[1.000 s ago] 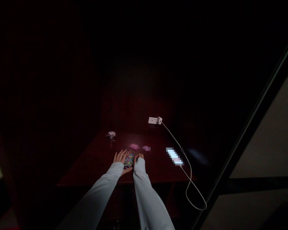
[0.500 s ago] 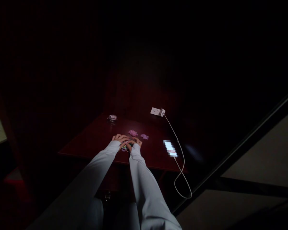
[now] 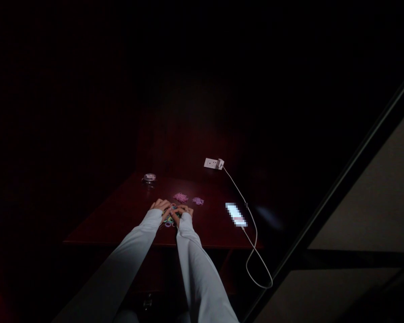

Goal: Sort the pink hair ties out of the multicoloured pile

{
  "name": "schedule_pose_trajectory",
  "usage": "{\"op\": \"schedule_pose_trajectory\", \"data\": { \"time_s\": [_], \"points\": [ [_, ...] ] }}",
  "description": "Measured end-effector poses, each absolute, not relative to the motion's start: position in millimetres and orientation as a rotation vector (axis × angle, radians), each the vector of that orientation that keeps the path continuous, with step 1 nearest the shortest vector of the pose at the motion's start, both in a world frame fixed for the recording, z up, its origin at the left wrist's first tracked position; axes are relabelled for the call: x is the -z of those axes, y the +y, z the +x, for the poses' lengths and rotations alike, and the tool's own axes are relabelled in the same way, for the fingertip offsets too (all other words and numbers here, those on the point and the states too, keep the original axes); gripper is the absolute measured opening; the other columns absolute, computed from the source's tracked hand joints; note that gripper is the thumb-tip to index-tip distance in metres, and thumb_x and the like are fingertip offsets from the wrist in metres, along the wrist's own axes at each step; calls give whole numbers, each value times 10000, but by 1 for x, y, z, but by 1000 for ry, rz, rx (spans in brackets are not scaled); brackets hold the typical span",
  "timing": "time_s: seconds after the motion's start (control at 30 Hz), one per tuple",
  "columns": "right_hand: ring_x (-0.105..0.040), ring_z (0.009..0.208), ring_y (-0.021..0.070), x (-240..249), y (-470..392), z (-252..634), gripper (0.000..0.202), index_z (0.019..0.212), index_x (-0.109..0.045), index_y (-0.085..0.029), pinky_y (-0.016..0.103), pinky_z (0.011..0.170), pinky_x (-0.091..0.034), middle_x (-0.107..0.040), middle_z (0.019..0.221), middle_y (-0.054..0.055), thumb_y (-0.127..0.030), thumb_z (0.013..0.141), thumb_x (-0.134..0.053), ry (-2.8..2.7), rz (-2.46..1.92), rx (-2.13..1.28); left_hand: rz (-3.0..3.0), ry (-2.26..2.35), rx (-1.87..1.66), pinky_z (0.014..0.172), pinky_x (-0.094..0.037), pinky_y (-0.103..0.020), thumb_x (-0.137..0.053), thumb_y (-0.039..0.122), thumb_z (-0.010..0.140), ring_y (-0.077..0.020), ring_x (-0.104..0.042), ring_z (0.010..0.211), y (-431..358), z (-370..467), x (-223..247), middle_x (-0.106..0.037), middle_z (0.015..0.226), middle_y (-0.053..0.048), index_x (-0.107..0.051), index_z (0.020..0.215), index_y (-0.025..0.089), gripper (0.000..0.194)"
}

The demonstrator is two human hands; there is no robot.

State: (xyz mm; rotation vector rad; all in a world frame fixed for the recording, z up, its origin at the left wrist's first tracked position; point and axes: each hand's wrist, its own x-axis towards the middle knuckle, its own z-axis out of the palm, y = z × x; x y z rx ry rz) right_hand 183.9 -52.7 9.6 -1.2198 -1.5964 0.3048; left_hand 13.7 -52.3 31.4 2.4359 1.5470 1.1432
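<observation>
A small heap of multicoloured rings (image 3: 170, 221), which look like hair ties or rubber bands, lies near the table's front edge. Over its left side is my left hand (image 3: 159, 207), thumb and forefinger drawn together at the tips. My right hand (image 3: 185, 211) comes in from the other side, its thumb and forefinger also pinched, and the fingertips of both hands meet above the heap. Anything between them is too small and dark to make out. Just beyond the hands sit a pink pile (image 3: 181, 197) and a smaller purple pile (image 3: 198, 201) of similar bits.
A clear round container (image 3: 149, 178) stands at the table's back left. To the right lies a phone (image 3: 236, 215) with a lit, blurred screen. Its white cable (image 3: 234, 185) runs to a charger in the wall socket (image 3: 211, 163) and loops past the dark red table's (image 3: 114, 215) edge.
My view has shifted, so the table sits lower and farther left. The fingers have drawn in from spreading over the heap to meeting at the tips, showing more of the rings.
</observation>
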Motion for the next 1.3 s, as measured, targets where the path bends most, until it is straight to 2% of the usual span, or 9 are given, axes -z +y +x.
{"op": "schedule_pose_trajectory", "data": {
  "time_s": [0.27, 0.57, 0.73, 0.97, 1.17, 1.3],
  "points": [
    [-623, 1126, 303, -11, -50, 187, 230, 762, -855, -263, 438, 1020, -523, -787, 1019, 95, -466, 870, -854, -1590, -1281, -370, 2329, 1558, -1185, 938, -518, -383, -619, 329, 986, -279, -660, 1100, -38, 9, -22, -824, 1118, -66, -802, 944, 258, 200],
    [-605, 1120, 289, -11, -52, 184, 266, 669, -809, -253, 427, 1011, -523, -765, 1011, 101, -443, 842, -878, -1574, -1269, -398, 2277, 1595, -1202, 942, -508, -374, -640, 329, 971, -267, -653, 1095, -37, 7, -17, -821, 1113, -53, -799, 920, 267, 178],
    [-615, 1122, 298, -6, -50, 187, 261, 711, -828, -252, 438, 997, -537, -780, 1023, 107, -441, 891, -833, -1586, -1199, -350, 2250, 1619, -1149, 931, -499, -372, -641, 298, 982, -265, -677, 1092, -37, 8, -18, -819, 1128, -54, -791, 907, 258, 173],
    [-642, 1099, 310, -8, -61, 183, 134, 792, -860, -243, 441, 996, -536, -799, 978, 110, -311, 898, -813, -1580, -1187, -298, 2216, 1681, -1098, 971, -483, -387, -662, 254, 981, -264, -677, 1132, -41, 11, -24, -826, 1148, -51, -794, 909, 252, 151],
    [-639, 1108, 298, -16, -71, 182, 184, 816, -856, -238, 423, 1009, -519, -791, 983, 106, -329, 944, -759, -1584, -1196, -313, 2232, 1687, -1129, 938, -497, -357, -684, 243, 951, -249, -676, 1092, -44, 14, -24, -823, 1106, -40, -785, 870, 259, 130],
    [-630, 1071, 286, -18, -68, 186, 163, 800, -857, -241, 397, 980, -520, -785, 946, 96, -337, 919, -799, -1632, -1260, -387, 2214, 1672, -1125, 944, -497, -365, -693, 241, 939, -257, -668, 1085, -46, 13, -27, -819, 1096, -48, -786, 850, 250, 129]
  ]
}}
